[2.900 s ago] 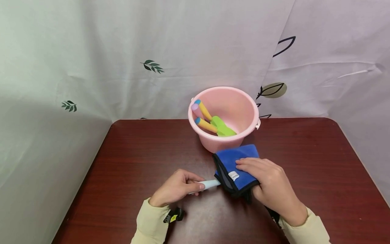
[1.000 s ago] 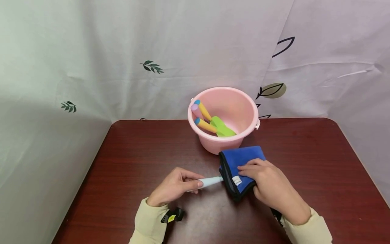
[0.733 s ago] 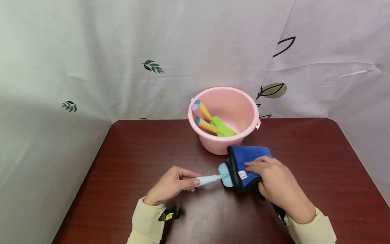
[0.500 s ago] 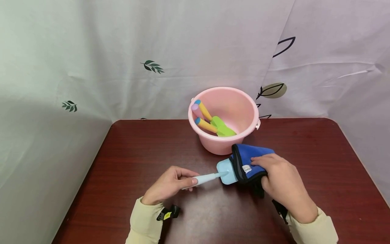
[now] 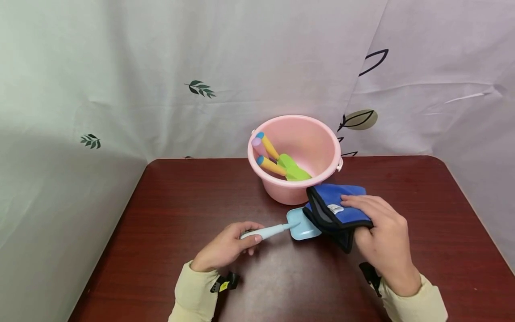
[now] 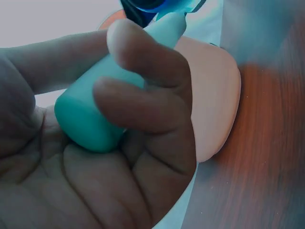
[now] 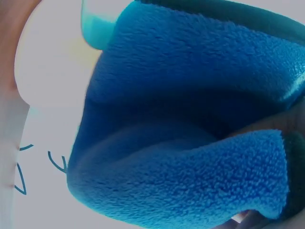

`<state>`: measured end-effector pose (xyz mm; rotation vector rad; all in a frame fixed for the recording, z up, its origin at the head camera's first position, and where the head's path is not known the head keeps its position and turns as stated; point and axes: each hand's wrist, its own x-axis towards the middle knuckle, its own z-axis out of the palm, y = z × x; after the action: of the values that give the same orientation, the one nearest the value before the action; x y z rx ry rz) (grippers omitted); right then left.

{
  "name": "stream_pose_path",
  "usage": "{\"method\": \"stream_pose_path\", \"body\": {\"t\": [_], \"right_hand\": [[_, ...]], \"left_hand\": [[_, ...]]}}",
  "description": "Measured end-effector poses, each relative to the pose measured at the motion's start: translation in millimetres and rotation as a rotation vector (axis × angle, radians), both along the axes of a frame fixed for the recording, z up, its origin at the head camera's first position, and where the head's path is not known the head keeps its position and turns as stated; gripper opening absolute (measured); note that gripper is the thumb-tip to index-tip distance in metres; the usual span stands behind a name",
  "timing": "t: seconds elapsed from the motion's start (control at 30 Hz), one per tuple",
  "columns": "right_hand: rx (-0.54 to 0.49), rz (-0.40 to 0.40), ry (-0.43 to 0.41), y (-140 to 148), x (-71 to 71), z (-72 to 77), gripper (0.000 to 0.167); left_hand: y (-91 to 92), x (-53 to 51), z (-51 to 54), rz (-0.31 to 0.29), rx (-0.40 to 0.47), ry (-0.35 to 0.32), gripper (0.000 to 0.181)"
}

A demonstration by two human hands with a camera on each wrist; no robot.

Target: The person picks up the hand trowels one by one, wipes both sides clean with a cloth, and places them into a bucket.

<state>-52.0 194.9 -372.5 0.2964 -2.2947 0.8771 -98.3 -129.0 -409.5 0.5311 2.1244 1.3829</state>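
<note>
My left hand grips the handle of a light blue toy shovel, its blade pointing right. In the left wrist view, curled fingers wrap the thick handle. My right hand holds a folded blue cloth with black edging and a small white tag. The cloth lies over the far end of the blade and hides it; the part near the handle is bare. Fleecy blue pile fills much of the right wrist view, with a corner of the blade at the top.
Just behind the cloth stands a pink bucket on the dark red-brown table. In it lie green toy tools with yellow handles, and a lilac handle. A pale curtain hangs behind the table.
The cloth has slid right along the shovel with my right hand, baring the near part of the blade, covered at first. My left hand has shifted slightly left, still gripping the handle.
</note>
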Motion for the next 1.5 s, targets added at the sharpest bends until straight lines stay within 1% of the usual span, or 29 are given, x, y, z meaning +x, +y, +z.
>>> {"method": "stream_pose_path", "body": {"t": [0.07, 0.17, 0.27, 0.3, 0.47, 0.53, 0.6, 0.77, 0.83, 0.97, 1.0, 1.1, 1.17, 1.27, 1.37, 1.5], "right_hand": [[-0.033, 0.004, 0.027, -1, -0.4, 0.4, 0.05], [-0.066, 0.012, 0.069, -3, -1.9, 0.2, 0.051], [-0.08, 0.029, 0.079, -6, -2.2, -1.0, 0.051], [-0.083, 0.037, 0.08, -7, -2.1, -1.5, 0.051], [-0.089, 0.083, 0.082, -11, -1.4, -4.3, 0.05], [-0.087, 0.098, 0.081, -12, -1.2, -4.9, 0.049], [-0.084, 0.108, 0.078, -13, -0.9, -5.3, 0.048], [-0.082, 0.114, 0.07, -15, 0.1, -6.0, 0.047], [-0.089, 0.119, 0.079, -15, 0.1, -6.3, 0.048], [-0.107, 0.132, 0.113, -17, -0.1, -4.7, 0.049], [-0.117, 0.139, 0.13, -18, -0.2, -3.6, 0.05], [-0.159, 0.154, 0.194, -22, -0.4, 1.0, 0.049], [-0.188, 0.159, 0.236, -25, 0.0, 4.9, 0.046], [-0.214, 0.164, 0.272, -30, 0.8, 10.3, 0.044], [-0.209, 0.181, 0.269, -32, 1.8, 12.4, 0.044], [-0.183, 0.223, 0.262, -34, 0.7, 6.5, 0.042]], "left_hand": [[1.7, 0.7, -0.1, -0.008, 0.004, -0.004, 0.021], [4.3, 1.5, -0.7, -0.016, 0.033, -0.02, 0.021], [6.5, 2.0, -2.4, -0.016, 0.023, 0.009, 0.024], [6.9, 2.0, -2.8, -0.015, 0.013, 0.025, 0.026], [9.2, 4.0, -3.1, -0.023, -0.096, 0.179, 0.034], [11.1, 5.8, -2.4, -0.016, -0.114, 0.215, 0.036], [13.5, 6.8, -1.9, 0.003, -0.117, 0.227, 0.037], [17.7, 7.7, -0.9, 0.036, -0.117, 0.185, 0.037], [18.8, 8.0, -0.7, 0.045, -0.118, 0.182, 0.036], [20.9, 8.6, -1.4, 0.063, -0.126, 0.243, 0.035], [21.6, 8.8, -1.5, 0.066, -0.128, 0.265, 0.035], [23.3, 9.5, -2.8, 0.073, -0.118, 0.295, 0.034], [24.7, 9.7, -4.1, 0.073, -0.109, 0.302, 0.034], [26.3, 10.0, -5.3, 0.076, -0.101, 0.305, 0.034], [27.5, 10.3, -6.4, 0.08, -0.102, 0.31, 0.035], [29.1, 11.1, -6.9, 0.09, -0.098, 0.317, 0.036]]}}
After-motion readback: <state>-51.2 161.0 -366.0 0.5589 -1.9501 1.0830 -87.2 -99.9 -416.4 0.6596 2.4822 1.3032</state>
